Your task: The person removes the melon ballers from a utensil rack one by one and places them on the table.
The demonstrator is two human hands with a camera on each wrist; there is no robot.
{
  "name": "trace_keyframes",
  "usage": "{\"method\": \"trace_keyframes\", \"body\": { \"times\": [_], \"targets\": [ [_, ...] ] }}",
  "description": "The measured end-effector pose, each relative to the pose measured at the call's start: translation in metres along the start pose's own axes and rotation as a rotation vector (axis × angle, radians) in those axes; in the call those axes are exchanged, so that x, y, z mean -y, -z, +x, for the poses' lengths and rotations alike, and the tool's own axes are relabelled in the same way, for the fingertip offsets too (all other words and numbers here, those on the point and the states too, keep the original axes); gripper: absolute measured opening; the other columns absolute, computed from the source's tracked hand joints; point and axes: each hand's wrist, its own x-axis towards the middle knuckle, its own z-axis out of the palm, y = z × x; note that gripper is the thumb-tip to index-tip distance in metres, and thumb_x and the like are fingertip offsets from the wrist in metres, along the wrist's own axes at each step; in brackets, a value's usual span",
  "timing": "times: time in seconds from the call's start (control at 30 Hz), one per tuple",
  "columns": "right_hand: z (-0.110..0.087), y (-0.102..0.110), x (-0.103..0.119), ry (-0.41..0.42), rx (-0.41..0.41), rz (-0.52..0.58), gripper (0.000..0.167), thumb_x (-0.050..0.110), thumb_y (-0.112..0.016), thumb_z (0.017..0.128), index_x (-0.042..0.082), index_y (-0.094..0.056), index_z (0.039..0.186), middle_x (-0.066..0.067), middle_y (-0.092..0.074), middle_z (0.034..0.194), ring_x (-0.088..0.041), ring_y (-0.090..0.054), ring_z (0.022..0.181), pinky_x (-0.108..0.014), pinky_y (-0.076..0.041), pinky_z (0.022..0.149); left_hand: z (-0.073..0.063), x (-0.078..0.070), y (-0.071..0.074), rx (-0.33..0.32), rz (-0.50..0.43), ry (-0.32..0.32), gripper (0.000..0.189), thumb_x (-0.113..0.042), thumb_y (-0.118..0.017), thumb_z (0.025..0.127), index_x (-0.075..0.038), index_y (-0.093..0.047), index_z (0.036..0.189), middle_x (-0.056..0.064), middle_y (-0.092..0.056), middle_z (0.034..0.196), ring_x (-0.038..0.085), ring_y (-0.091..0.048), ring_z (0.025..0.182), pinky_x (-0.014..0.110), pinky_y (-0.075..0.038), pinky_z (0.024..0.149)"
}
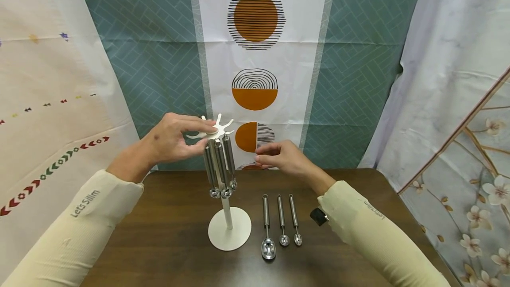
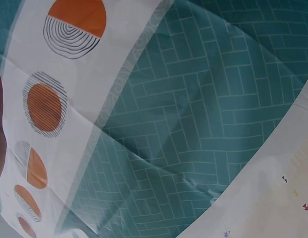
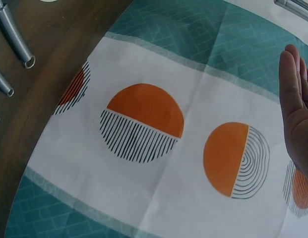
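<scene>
In the head view a white stand (image 1: 226, 214) with a round base and a star-shaped top of thin arms (image 1: 218, 131) stands on the table. My left hand (image 1: 175, 138) grips that top between fingers and thumb. Several long-handled steel measuring spoons (image 1: 221, 167) hang from its arms, bowls down. To the right of the stand my right hand (image 1: 284, 158) is held in the air, fingers loosely bent and holding nothing. Below it lie three more: a large measuring spoon (image 1: 266, 227), a medium one (image 1: 282, 220) and a small one (image 1: 295, 220), handles toward the back.
The brown wooden table (image 1: 171, 234) ends at a hanging cloth (image 1: 358, 92) with teal panels and orange circles. Pale patterned cloths hang at the left (image 1: 52, 79) and right (image 1: 446, 101). A small black object (image 1: 318, 216) is beside the right sleeve.
</scene>
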Motion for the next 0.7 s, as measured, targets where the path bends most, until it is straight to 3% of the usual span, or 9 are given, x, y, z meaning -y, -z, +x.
{"method": "trace_keyframes", "body": {
  "times": [0.17,0.4,0.7],
  "targets": [
    [0.001,-0.005,0.008,0.026,-0.011,-0.048,0.033,0.017,-0.072,0.093,0.0,-0.07,0.121,-0.008,-0.074,0.104,-0.023,-0.071,0.092,-0.033,-0.056,0.083,0.0,-0.001,0.0,-0.001,-0.001,0.014,0.025,-0.003,-0.073,0.075,-0.004,-0.08,0.099,0.01,-0.076,0.103,0.029,-0.074,0.091,0.028,-0.053,0.062],
    [0.006,-0.014,0.016,0.05,-0.02,-0.055,0.03,0.018,-0.075,0.091,0.004,-0.072,0.118,-0.005,-0.073,0.108,-0.018,-0.067,0.097,-0.031,-0.054,0.084,0.0,-0.002,0.0,0.009,-0.004,0.044,0.024,-0.004,-0.075,0.076,-0.006,-0.08,0.1,0.008,-0.076,0.104,0.027,-0.073,0.094,0.01,-0.047,0.085],
    [0.016,-0.029,0.021,0.117,-0.008,-0.047,0.031,0.009,-0.075,0.089,-0.004,-0.071,0.117,-0.011,-0.073,0.108,-0.017,-0.068,0.096,-0.03,-0.055,0.085,0.0,-0.004,0.002,0.02,0.009,0.072,0.024,-0.005,-0.076,0.077,-0.006,-0.08,0.1,0.007,-0.076,0.104,0.026,-0.073,0.095,0.012,-0.048,0.082]
  ]
}}
